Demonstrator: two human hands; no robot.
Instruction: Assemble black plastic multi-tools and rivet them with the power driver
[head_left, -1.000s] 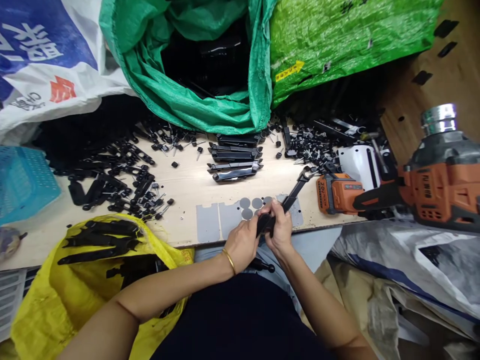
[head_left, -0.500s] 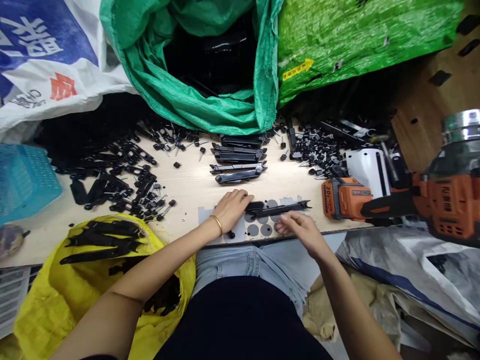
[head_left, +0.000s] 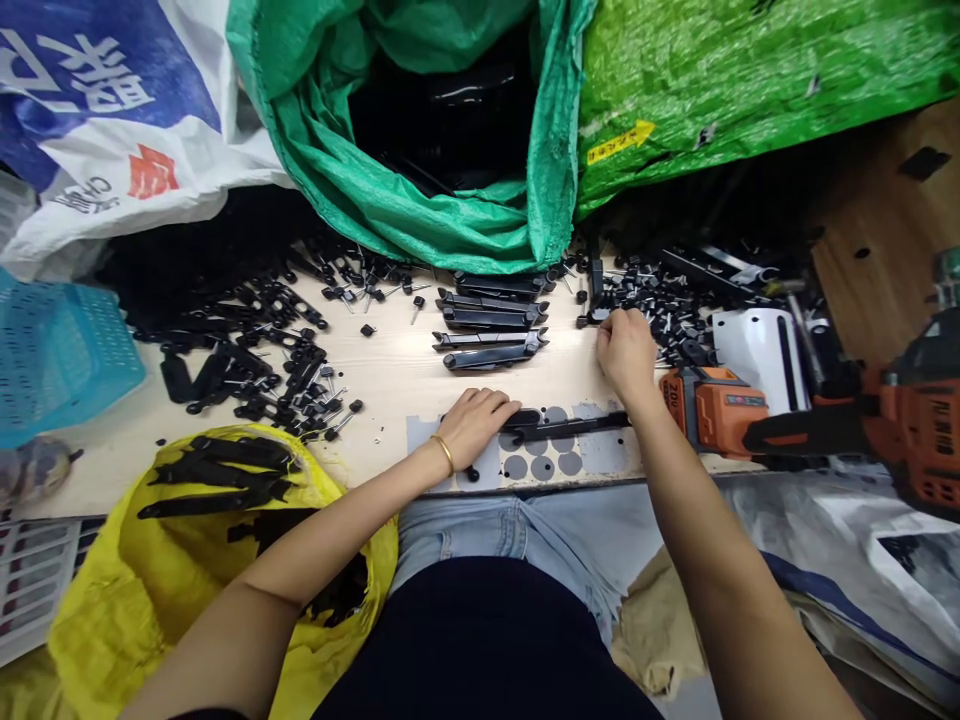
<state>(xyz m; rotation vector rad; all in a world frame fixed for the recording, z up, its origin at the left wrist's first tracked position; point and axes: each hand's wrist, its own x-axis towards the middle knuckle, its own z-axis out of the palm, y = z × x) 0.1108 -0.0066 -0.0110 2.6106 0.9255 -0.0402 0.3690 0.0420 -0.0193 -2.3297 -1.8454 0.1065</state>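
Observation:
My left hand (head_left: 480, 425), wearing a gold bangle, is closed over the left end of a long black plastic part (head_left: 574, 427). That part lies across a grey mat (head_left: 607, 462) with round dots, at the table's front edge. My right hand (head_left: 628, 355) reaches into the near edge of a heap of black-headed bolts (head_left: 675, 318). Its fingers are curled and point away, so whatever they grip is hidden. Ahead of the left hand, several similar black parts (head_left: 491, 355) lie stacked in a row. A small black knob (head_left: 472, 474) sits by my left wrist.
More bolts and black pieces (head_left: 255, 365) are strewn at the left. An orange cordless tool (head_left: 716, 412) lies on the right, beside a white piece (head_left: 754, 350). A green sack (head_left: 555, 150) stands behind, a yellow sack (head_left: 97, 590) front left, a blue basket (head_left: 82, 345) far left.
My right hand has left the right part of the long black piece and moved forward and right to the bolt heap. My left hand stays on the piece. The view has shifted slightly.

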